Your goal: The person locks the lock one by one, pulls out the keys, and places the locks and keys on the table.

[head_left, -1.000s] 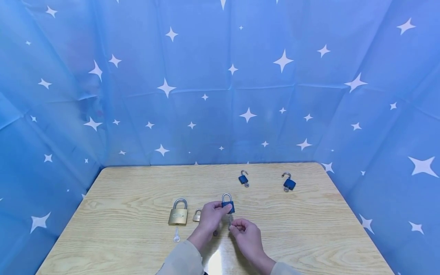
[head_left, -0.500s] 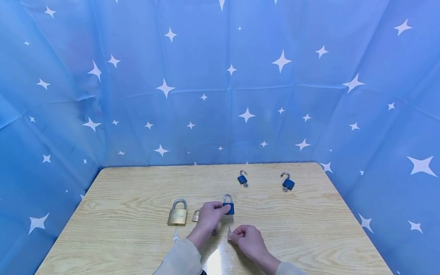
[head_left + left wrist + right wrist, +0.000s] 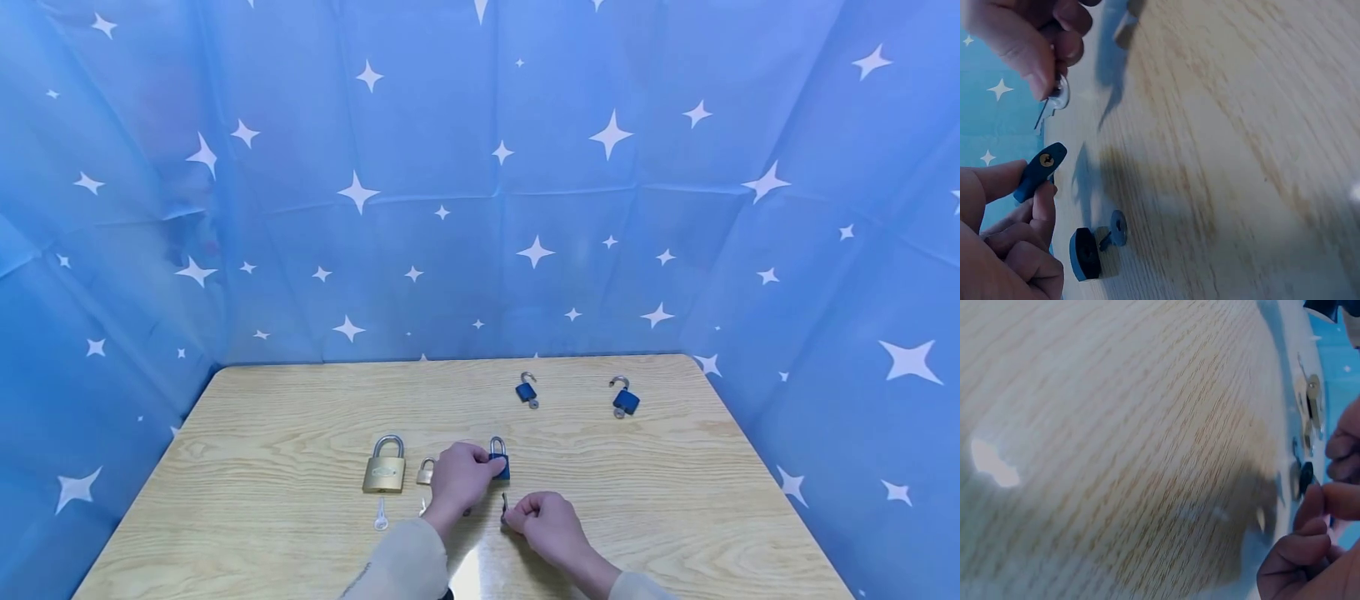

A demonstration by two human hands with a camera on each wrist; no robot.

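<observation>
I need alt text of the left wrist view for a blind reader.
The left hand grips a blue padlock, keyhole showing; above it in the picture, the right hand pinches a key, apart from the padlock. On the wood-grain table lie another key and what looks like a second padlock.

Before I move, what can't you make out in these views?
Head: the label on the big brass padlock, too small to read.
Head: the dark lock on the table, hidden by the left hand.
Left wrist: most of the blue padlock's shackle, hidden behind its body.
Left wrist: part of the held key, covered by the right hand's fingers.
</observation>
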